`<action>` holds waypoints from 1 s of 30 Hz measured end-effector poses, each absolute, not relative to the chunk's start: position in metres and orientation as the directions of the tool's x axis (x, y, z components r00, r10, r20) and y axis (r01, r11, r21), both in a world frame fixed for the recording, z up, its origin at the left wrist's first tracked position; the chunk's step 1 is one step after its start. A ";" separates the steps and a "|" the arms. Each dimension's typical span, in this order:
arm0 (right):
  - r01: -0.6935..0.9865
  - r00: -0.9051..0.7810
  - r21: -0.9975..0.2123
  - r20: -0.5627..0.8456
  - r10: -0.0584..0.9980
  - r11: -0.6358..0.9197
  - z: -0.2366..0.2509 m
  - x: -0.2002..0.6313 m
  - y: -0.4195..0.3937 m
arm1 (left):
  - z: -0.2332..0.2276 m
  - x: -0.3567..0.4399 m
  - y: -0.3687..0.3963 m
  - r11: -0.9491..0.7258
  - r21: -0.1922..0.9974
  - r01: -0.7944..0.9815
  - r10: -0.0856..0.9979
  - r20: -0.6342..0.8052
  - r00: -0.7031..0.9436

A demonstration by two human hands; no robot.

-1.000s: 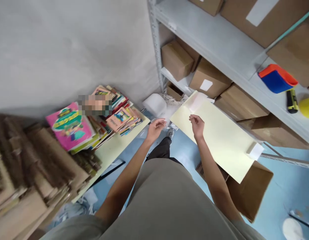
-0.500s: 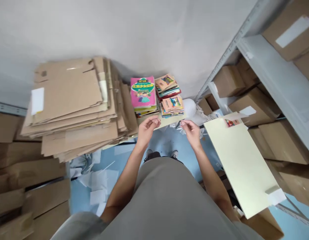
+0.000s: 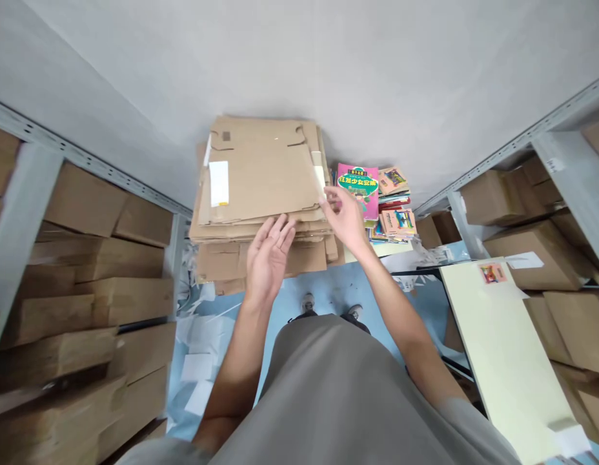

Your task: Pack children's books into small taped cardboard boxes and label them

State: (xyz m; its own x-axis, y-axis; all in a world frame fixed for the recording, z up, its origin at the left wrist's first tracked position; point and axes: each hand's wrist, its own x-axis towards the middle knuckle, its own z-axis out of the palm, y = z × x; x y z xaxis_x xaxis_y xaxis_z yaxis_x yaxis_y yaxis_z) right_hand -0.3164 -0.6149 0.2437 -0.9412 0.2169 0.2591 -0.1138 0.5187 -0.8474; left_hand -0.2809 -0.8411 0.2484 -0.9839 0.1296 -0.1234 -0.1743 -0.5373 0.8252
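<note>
Grey wall (image 3: 328,58) fills the top of the view; metal shelving (image 3: 19,187) with brown boxes (image 3: 86,213) runs down the left, its near boxes blurred and cut off by the frame edge, and a second rack (image 3: 565,161) of boxes stands on the right, also cut off. Stack of flattened cardboard sheets (image 3: 261,174) sits against the wall, centre; what carries it is hidden by the stack itself. Pale yellow board (image 3: 507,349) lies at lower right, its far corner out of frame, a small picture label near its top end too small to read. Pile of colourful books (image 3: 372,194) sits just right of the cardboard, partly hidden behind the right hand. Left hand (image 3: 268,258), palm up and fingers spread, lies at the front edge of the stack, grip holding nothing. Right hand (image 3: 345,216) has its fingertips touching the stack's right edge, grip spread; whether it pinches a sheet cannot be told. White paper scraps (image 3: 197,368) litter the blue floor (image 3: 328,284).
</note>
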 end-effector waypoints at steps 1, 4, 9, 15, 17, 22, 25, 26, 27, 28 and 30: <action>-0.070 -0.942 -0.812 0.245 0.230 0.580 0.243 -0.330 -0.620 | 0.250 -0.285 -0.845 -0.549 0.810 -0.204 0.155 -0.141 -0.978; 0.041 -0.933 -0.749 0.209 0.293 0.661 0.238 -0.358 -0.628 | 0.249 -0.295 -0.852 -0.551 0.784 -0.285 0.230 -0.185 -0.955; 0.110 -0.937 -0.899 0.049 0.345 0.425 0.239 -0.366 -0.634 | 0.238 -0.304 -0.857 -0.506 0.805 -0.311 0.282 -0.186 -0.941; -0.108 -0.896 -0.960 0.206 0.394 0.257 0.276 -0.305 -0.653 | 0.237 -0.299 -0.846 -0.538 0.812 -0.228 0.175 -0.157 -0.972; -0.116 -0.864 -0.959 0.226 0.450 0.259 0.288 -0.267 -0.657 | 0.242 -0.294 -0.835 -0.533 0.819 -0.214 0.160 -0.151 -0.976; -0.051 -0.765 -0.973 0.182 0.618 0.223 0.293 -0.179 -0.630 | 0.258 -0.274 -0.790 -0.520 0.829 -0.205 0.254 -0.079 -0.964; 0.022 -0.654 -0.965 0.184 0.734 0.261 0.289 -0.128 -0.581 | 0.262 -0.263 -0.752 -0.488 0.836 -0.253 0.350 -0.078 -0.934; 0.048 -0.590 -0.955 0.209 0.780 0.293 0.288 -0.109 -0.561 | 0.261 -0.259 -0.738 -0.464 0.848 -0.257 0.387 -0.067 -0.919; 0.075 -0.516 -0.942 0.245 0.821 0.328 0.289 -0.089 -0.540 | 0.261 -0.255 -0.724 -0.436 0.864 -0.253 0.427 -0.049 -0.903; 0.103 -0.439 -0.926 0.285 0.852 0.363 0.290 -0.068 -0.519 | 0.259 -0.250 -0.709 -0.408 0.880 -0.242 0.467 -0.026 -0.884; 0.165 -0.281 -0.888 0.375 0.883 0.429 0.293 -0.025 -0.479 | 0.257 -0.240 -0.679 -0.359 0.908 -0.215 0.530 0.009 -0.848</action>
